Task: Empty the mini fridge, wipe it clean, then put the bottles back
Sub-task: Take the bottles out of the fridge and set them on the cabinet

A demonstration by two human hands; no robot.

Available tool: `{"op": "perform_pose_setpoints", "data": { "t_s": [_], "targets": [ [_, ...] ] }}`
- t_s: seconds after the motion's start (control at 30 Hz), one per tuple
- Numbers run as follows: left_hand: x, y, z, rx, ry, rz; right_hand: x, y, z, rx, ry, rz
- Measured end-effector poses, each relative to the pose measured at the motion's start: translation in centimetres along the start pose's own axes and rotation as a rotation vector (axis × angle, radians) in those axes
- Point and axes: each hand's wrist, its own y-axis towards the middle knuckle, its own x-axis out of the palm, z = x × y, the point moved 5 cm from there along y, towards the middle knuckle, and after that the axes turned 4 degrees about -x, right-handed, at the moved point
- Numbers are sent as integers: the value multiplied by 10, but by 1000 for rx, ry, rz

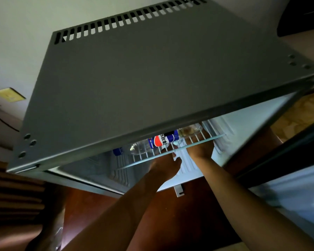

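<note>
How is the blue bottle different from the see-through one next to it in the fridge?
The blue bottle wears a bright blue, red and white label; the clear bottle looks plain and see-through. The blue bottle sits nearer the left hand; the clear bottle lies further left. Both rest on the wire shelf.

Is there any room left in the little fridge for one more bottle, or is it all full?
The wire shelf is crowded: a clear bottle, a blue cola bottle and another clear bottle lie on it, with both hands reaching in. Under the shelf, the fridge floor left of the left hand looks bare. The fridge top is bare too.
</note>
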Motion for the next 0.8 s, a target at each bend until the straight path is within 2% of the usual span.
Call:
{"op": "perform_pose_setpoints", "data": {
  "t_s": [0.1,0.4,0.63,0.8],
  "targets": [
    [-1,-9,5,25,7,30,-11,-16,-4,44,-11,46],
    [9,-49,5,90,54,74,-36,-68,-9,-105,-30,61],
    [27,-82,-13,86,80,63,-49,-108,-6,-102,-53,-11],
    [33,-104,-32,34,59,81,-47,-141,-18,-131,26,-76]
  ]
}}
